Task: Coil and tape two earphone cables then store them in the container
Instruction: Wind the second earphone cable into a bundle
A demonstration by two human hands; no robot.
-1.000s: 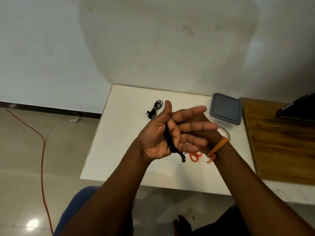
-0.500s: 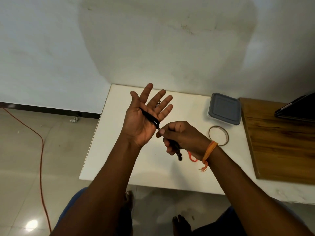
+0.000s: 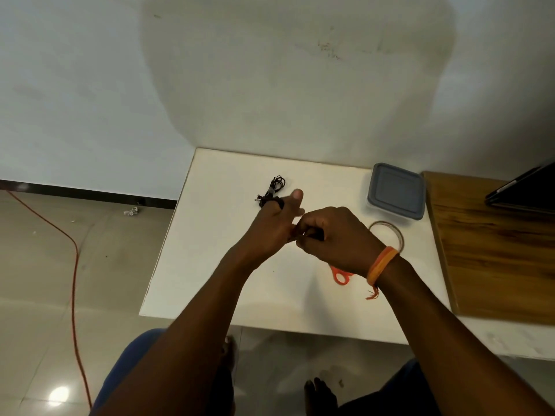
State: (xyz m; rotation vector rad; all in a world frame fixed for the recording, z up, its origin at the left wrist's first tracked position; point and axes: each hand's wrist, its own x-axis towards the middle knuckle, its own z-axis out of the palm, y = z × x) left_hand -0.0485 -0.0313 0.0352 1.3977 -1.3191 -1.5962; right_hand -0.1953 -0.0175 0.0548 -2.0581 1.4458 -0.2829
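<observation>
1. A black earphone cable (image 3: 312, 234) sits mid-frame, pinched in the curled right hand (image 3: 336, 238).
2. The left hand (image 3: 271, 229) touches it, thumb raised; grip unclear.
3. A second coiled cable (image 3: 271, 190) lies beyond.
4. The lidded grey container (image 3: 396, 190) stands at the right.

A plain indoor room, likely in a home: a bare, scuffed pale wall (image 3: 270, 70) with a dark skirting strip (image 3: 90, 194), glossy beige floor tiles (image 3: 39, 280) crossed by an orange cable (image 3: 73, 265), and a small white bench (image 3: 210, 235) beside a wooden top (image 3: 495, 250). The person sits barefoot.
</observation>
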